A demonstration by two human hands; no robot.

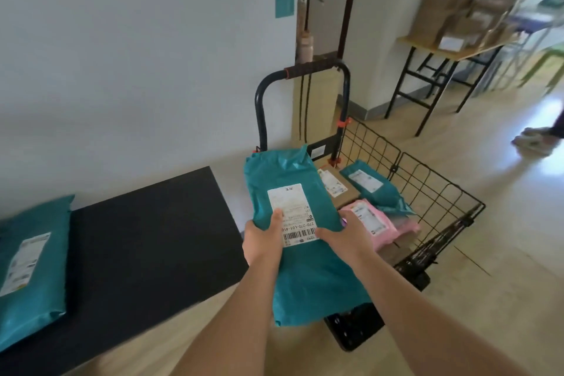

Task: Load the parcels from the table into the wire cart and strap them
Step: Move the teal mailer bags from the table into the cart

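Progress check: roughly mid-load, I'd say. The wire cart (427, 180) already has three things in it: a brown box (346, 197) at the far end, a small teal parcel (378, 192) to its right, and a pink parcel (377, 223) nearer. One more teal parcel (33, 266) sits on the left end of the black bench (146, 238), so that one's left to move. No strap runs over the load, so strapping isn't done. Some dark cords (305, 110) hang by the cart handle (314, 69), could be the straps, can't tell.

The piece in play is the big teal parcel (305, 284), held label-up in the air over the near-left part of the cart, just right of the bench end. The left hand (264, 238) grips its left edge and the right hand (345, 234) its right edge. Both sets of fingers (277, 215) are clamped on it, thumbs pressed on top by the label, the rest hidden underneath. Looks like it's about to go on top of the others.
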